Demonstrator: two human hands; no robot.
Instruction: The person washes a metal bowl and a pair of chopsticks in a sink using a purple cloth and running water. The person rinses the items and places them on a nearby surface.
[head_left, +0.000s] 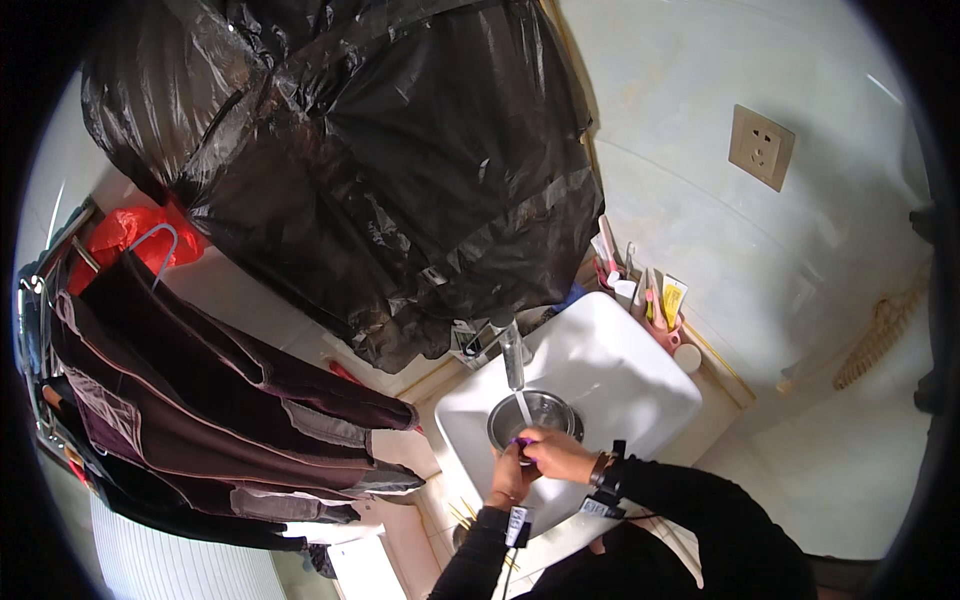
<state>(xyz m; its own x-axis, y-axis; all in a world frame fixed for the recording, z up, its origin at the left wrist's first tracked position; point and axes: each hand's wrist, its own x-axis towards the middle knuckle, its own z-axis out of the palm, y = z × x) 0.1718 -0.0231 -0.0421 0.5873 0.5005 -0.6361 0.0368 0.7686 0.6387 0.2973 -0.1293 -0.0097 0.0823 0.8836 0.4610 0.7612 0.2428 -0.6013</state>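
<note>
Over a round metal basin (501, 420) in the white sink (637, 397), my left hand (510, 476) and my right hand (559, 454) meet around a small purple object (523, 444). Fingers of both hands close on it and cover most of it, so its kind cannot be told. From the faucet (512, 356) a stream of water (524, 409) falls into the basin, just behind my fingers. The inside of the basin is partly hidden by my hands.
Dark garments (210, 390) hang at the left. Large black plastic sheeting (420, 165) hangs behind the sink. Toothbrushes and a yellow-and-white tube (673, 296) stand in cups along the sink's right edge, near a round white lid (687, 358). A wall socket (760, 148) is at upper right.
</note>
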